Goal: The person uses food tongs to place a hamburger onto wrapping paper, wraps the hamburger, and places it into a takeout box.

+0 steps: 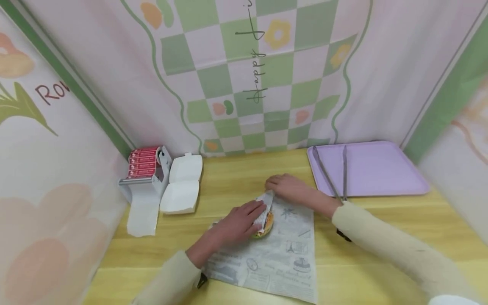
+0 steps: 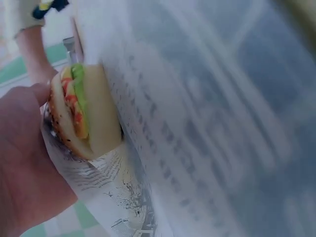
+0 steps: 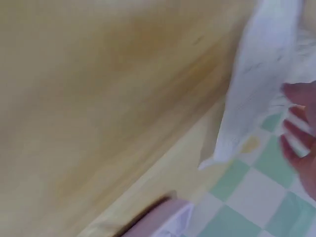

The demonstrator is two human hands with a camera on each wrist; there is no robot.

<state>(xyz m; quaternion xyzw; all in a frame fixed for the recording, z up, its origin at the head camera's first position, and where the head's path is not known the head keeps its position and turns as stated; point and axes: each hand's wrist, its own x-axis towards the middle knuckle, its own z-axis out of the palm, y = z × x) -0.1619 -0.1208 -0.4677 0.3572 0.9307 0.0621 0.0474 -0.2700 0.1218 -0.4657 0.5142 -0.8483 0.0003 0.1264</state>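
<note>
A round sandwich point(image 2: 94, 111) with a seed-topped bun, green leaf and red sauce shows in the left wrist view. It lies on a sheet of printed wrapping paper point(image 1: 282, 267), part of which is folded up over it. My left hand point(image 1: 238, 224) rests on that fold with its fingers extended, covering much of the sandwich in the head view. My right hand point(image 1: 287, 188) is just beyond, at the far tip of the folded paper. The right wrist view catches my right hand's fingers point(image 3: 294, 140) spread apart beside the raised white paper point(image 3: 256, 94).
A lilac tray point(image 1: 381, 169) with metal tongs point(image 1: 345, 173) stands at the back right. At the back left are an open white box point(image 1: 183, 186) and a dispenser point(image 1: 146, 165) of red-printed labels, a white strip hanging from it. A patterned cloth point(image 1: 263, 84) backs the table.
</note>
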